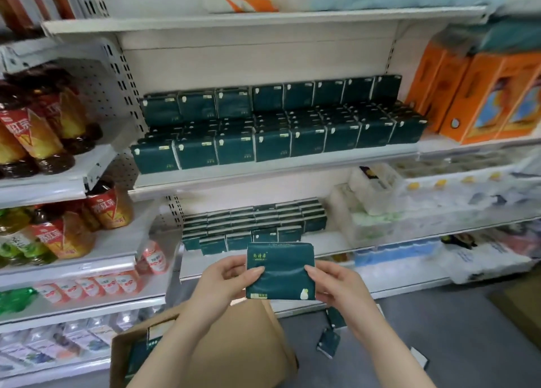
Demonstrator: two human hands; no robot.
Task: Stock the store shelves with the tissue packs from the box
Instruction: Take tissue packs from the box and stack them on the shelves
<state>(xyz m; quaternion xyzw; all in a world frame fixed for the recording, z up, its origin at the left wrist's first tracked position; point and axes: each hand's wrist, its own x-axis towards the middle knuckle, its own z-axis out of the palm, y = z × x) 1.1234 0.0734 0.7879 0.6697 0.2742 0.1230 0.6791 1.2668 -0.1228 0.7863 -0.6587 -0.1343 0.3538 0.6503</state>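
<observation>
Both hands, left hand (227,279) and right hand (336,283), pinch one dark-green tissue pack (281,270) above the cardboard box (234,346). Middle shelf (278,171) is largely stocked; lower shelf (330,242) has room; packs remain in box.

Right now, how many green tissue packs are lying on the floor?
2 floor packs: the nearer pack lies right of the cardboard box; the farther pack sits just behind it, by the shelf base. The box may hide more.
</observation>
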